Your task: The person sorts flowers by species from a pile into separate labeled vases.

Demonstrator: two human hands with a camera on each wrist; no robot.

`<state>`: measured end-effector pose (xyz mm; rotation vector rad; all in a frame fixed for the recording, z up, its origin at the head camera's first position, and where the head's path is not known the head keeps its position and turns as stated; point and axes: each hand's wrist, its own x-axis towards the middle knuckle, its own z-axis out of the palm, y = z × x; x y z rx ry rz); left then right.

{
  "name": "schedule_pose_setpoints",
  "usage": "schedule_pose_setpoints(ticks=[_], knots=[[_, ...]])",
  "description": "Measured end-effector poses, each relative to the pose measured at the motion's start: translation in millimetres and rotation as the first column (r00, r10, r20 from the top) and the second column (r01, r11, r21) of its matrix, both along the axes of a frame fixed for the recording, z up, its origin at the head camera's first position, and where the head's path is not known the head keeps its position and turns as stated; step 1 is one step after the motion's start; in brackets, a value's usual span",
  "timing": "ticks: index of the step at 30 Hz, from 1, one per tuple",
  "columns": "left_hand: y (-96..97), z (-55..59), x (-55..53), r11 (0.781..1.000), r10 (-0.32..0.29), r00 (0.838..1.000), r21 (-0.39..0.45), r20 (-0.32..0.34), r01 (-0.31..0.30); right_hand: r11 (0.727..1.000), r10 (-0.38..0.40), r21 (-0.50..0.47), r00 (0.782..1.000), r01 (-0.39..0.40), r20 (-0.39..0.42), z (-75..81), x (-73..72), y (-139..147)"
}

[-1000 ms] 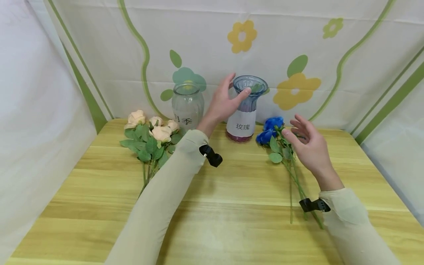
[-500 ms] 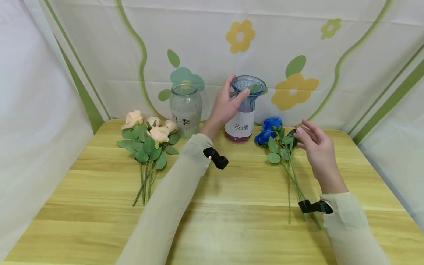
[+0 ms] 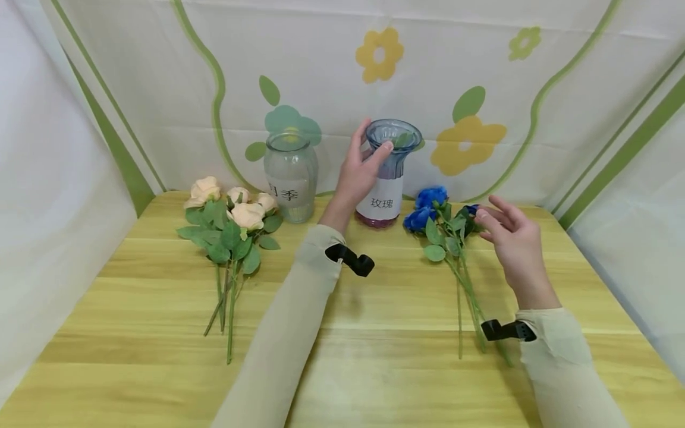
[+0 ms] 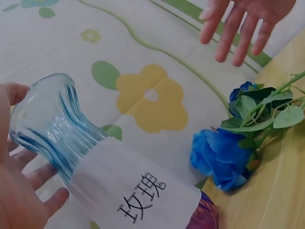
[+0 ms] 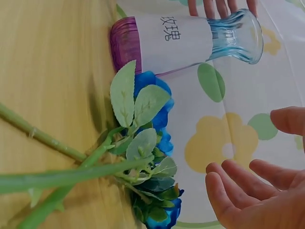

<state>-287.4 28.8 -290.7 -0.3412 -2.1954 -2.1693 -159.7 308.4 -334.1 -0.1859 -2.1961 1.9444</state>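
My left hand (image 3: 360,178) is round the neck of a fluted glass vase (image 3: 381,199), thumb at its front rim and fingers behind. The vase has a bluish neck, a purple base and a white paper label with black characters; it stands upright at the table's back. In the left wrist view the spread left hand (image 4: 21,191) shows beside the vase neck (image 4: 62,129). To the right lie blue artificial roses (image 3: 423,219) with green stems pointing toward me. My right hand (image 3: 514,249) hovers beside their leaves, fingers loosely bent; the right wrist view shows it holding nothing, apart from the roses (image 5: 164,214).
A clear glass vase (image 3: 291,169) with a white label stands left of my left hand. Peach artificial roses (image 3: 247,215) lie on the wooden table (image 3: 342,368) at the left. A patterned white cloth (image 3: 321,53) hangs close behind the vases.
My right hand has drawn slightly right and down, away from the blue rose heads, its fingers bending a little. My left hand stays at the vase neck. The head view has shifted slightly.
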Motion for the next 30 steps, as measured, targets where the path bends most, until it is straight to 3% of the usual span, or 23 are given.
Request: schedule_pose_setpoints(ticks=[8, 17, 30], knots=[[1.0, 1.0, -6.7, 1.0, 0.007, 1.0, -0.02, -0.011, -0.007, 0.999, 0.009, 0.044, 0.998, -0.012, 0.056, -7.8, -5.0, 5.5], [4.6, -6.8, -11.1, 0.997, -0.052, 0.995, 0.055, -0.084, 0.056, 0.999, 0.015, 0.031, 0.995, -0.018, 0.098, -15.7, -6.1, 13.6], [3.0, -5.8, -10.8, 0.995, -0.082, 0.993, 0.05, -0.084, 0.087, 0.963, 0.012, 0.262, 0.981, -0.063, 0.195, -28.6, -17.8, 16.0]])
